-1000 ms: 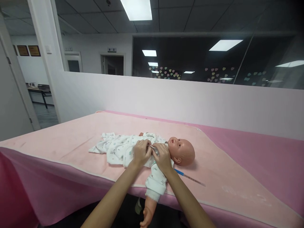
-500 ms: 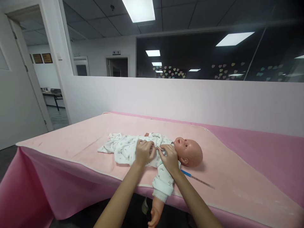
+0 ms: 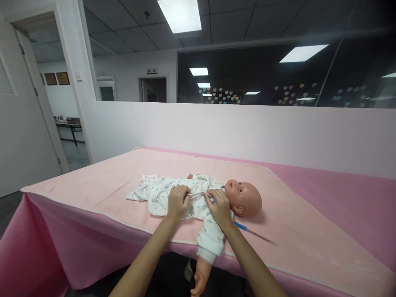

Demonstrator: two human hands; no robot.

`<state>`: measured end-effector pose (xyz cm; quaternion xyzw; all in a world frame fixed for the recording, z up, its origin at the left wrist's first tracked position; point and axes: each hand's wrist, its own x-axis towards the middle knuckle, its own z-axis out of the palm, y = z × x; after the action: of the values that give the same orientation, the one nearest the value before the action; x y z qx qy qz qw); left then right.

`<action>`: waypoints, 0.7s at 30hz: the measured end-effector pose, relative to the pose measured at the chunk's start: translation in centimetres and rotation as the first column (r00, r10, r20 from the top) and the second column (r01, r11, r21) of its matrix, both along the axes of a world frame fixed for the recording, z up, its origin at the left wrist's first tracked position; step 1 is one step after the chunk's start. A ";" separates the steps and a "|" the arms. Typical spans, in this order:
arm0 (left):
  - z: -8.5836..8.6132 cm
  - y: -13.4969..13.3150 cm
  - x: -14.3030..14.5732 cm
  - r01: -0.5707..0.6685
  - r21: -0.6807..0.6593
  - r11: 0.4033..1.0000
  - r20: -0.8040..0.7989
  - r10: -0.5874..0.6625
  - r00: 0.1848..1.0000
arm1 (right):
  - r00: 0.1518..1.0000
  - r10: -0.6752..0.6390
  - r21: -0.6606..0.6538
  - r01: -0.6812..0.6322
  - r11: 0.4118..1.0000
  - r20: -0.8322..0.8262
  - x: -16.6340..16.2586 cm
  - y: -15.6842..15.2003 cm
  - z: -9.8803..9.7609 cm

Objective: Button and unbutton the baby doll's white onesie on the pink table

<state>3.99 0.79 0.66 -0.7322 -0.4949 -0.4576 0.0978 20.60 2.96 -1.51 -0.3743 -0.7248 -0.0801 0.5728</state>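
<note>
At lower center, the left hand (image 3: 178,202) and right hand (image 3: 219,205) are pinching a tie (image 3: 196,193) between their fingers, apparently holding it taut. The doll (image 3: 198,209) is lying beneath on the counter (image 3: 107,175).

- The left hand (image 3: 178,202) has its thumb and fingers pinched together.
- The right hand (image 3: 220,206) is pinched too, with its back facing up.
- The two hands are near each other but not touching.
- The left arm (image 3: 147,258) and right arm (image 3: 252,258) are bare and slant inward.
</note>
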 end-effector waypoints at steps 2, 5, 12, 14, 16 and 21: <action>0.0 0.0 0.1 0.000 0.020 1.000 0.025 0.000 1.000 | 1.000 -0.001 -0.002 0.001 1.000 -0.010 0.0 0.0 0.0; -0.1 0.2 0.2 -0.002 0.039 0.999 0.067 -0.001 0.998 | 1.000 0.005 -0.002 -0.005 1.000 -0.015 -0.1 0.0 0.1; 0.0 0.1 0.3 -0.037 0.020 0.999 0.141 0.034 0.989 | 1.000 0.011 -0.004 -0.011 1.000 -0.028 0.0 -0.2 0.2; 0.2 -0.1 0.3 -0.033 0.023 0.999 0.102 0.030 0.994 | 0.999 0.009 -0.003 -0.009 1.000 -0.031 0.0 -0.2 0.3; 0.2 -0.2 0.4 -0.035 0.020 0.999 0.023 0.034 0.999 | 1.000 0.006 -0.005 -0.006 1.000 -0.030 -0.1 -0.2 0.3; 0.1 0.1 0.7 -0.102 0.022 0.995 -0.048 0.103 0.993 | 1.000 -0.001 -0.007 0.001 1.000 -0.029 -0.1 -0.1 0.2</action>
<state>4.65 0.88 0.78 -0.7159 -0.5250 -0.4384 0.1403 20.52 2.82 -1.31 -0.3780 -0.7166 -0.0724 0.5817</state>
